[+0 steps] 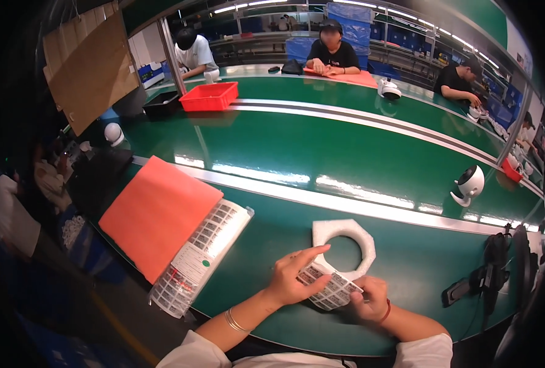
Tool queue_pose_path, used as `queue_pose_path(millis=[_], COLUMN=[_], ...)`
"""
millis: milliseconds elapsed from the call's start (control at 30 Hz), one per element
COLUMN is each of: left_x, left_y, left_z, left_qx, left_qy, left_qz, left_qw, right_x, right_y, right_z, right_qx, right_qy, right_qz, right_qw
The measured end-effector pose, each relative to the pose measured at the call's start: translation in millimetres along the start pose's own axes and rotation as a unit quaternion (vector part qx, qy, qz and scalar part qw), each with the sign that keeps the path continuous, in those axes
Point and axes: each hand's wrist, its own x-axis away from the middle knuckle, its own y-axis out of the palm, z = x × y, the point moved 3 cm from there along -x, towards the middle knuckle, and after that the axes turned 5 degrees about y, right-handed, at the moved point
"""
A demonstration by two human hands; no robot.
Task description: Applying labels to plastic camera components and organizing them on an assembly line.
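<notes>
My right hand point(370, 299) pinches the right edge of a sheet of labels point(332, 293), which is printed with rows of small dark-and-white rectangles. The sheet is bent and tilted above the green bench. At its left side is my left hand point(291, 278), with index finger and thumb stretched wide apart. The left thumb reaches over the sheet, and no label shows between those fingers. Just beyond both hands, a white foam ring point(365, 240) with an angular outer edge and a round hole lies flat on the bench. The sheet and left index finger overlap its near left part.
At left, an orange sheet point(159, 211) partly covers a stack of label sheets point(217, 230) in clear plastic. Black cables and adapters point(490, 273) lie at right. White rounded devices point(468, 184) stand on the green conveyor. A red bin point(209, 98) and several co-workers are beyond.
</notes>
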Motion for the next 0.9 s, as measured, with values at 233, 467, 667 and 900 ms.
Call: queue_pose_path(millis=[233, 467, 667, 900], left_x=[1.5, 12.8, 9.4, 9.0], left_y=[3.7, -0.1, 0.6, 2.1], left_z=[0.5, -4.9, -3.1, -5.2], left_qx=[0.012, 0.042, 0.037, 0.072], left_qy=[0.011, -0.023, -0.028, -0.038], left_qz=[-0.022, -0.022, -0.030, -0.067], left_qw=[1.000, 0.999, 0.998, 0.994], right_x=[2.1, 2.4, -0.8, 0.7], right_y=[-5.2, 3.2, 1.7, 3.1], right_z=[-3.0, -3.0, -5.7, -3.8], right_qx=[-0.020, -0.051, -0.041, -0.032], right_qy=[0.001, -0.007, 0.002, -0.008], right_qz=[0.013, 0.001, -0.014, -0.032], right_qw=[1.000, 0.999, 0.999, 0.999])
